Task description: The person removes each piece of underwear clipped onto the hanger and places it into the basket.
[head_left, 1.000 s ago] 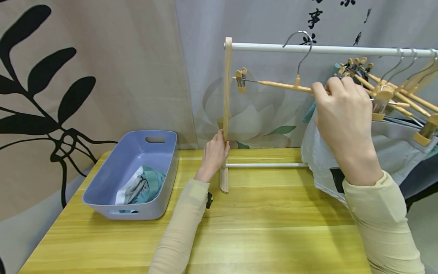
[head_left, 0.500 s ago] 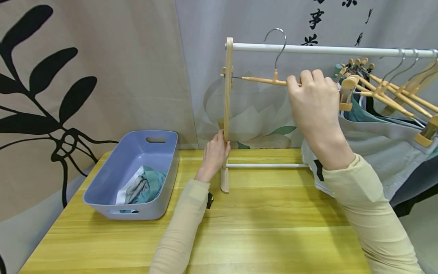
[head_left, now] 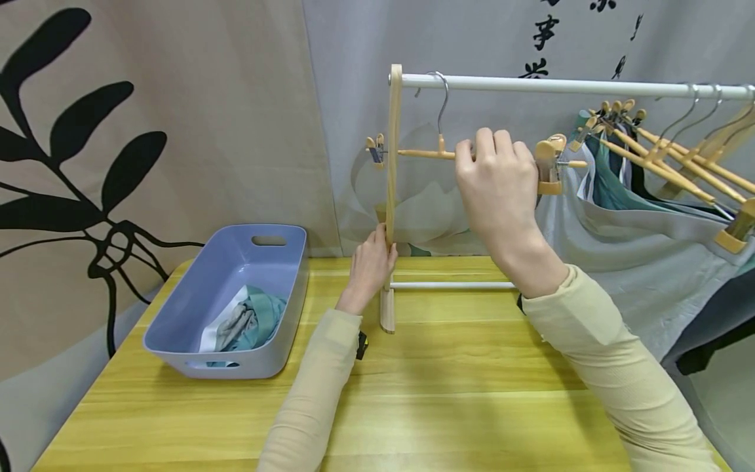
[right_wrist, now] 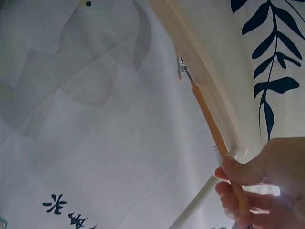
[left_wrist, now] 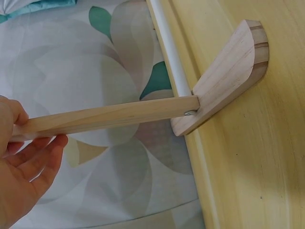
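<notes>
My left hand [head_left: 369, 263] grips the wooden upright [head_left: 393, 108] at the rack's left end, low down. In the left wrist view its thumb and fingers pinch the upright [left_wrist: 114, 113] above a wooden foot [left_wrist: 228, 71]. The right hand [head_left: 498, 183] holds a wooden clip hanger [head_left: 421, 153] by its bar, fingers curled over it. The hanger's metal hook [head_left: 444, 108] lies over the white rail [head_left: 531, 84] near that upright. One end clip [head_left: 376, 151] sticks out left past the upright; the other clip [head_left: 548, 167] shows right of the hand. No garment hangs from this hanger.
Several hangers [head_left: 678, 167] with grey and teal garments [head_left: 649, 249] crowd the rail's right side. A blue-purple basket [head_left: 171, 328] with crumpled teal, grey and white cloth [head_left: 253, 321] stands left on the wooden table [head_left: 460, 393]. A patterned curtain [head_left: 248, 118] hangs behind.
The right hand has carried the hanger leftward, away from the hanging garments. Its hook has dropped from above the rail onto it. The left hand has stayed on the upright.
</notes>
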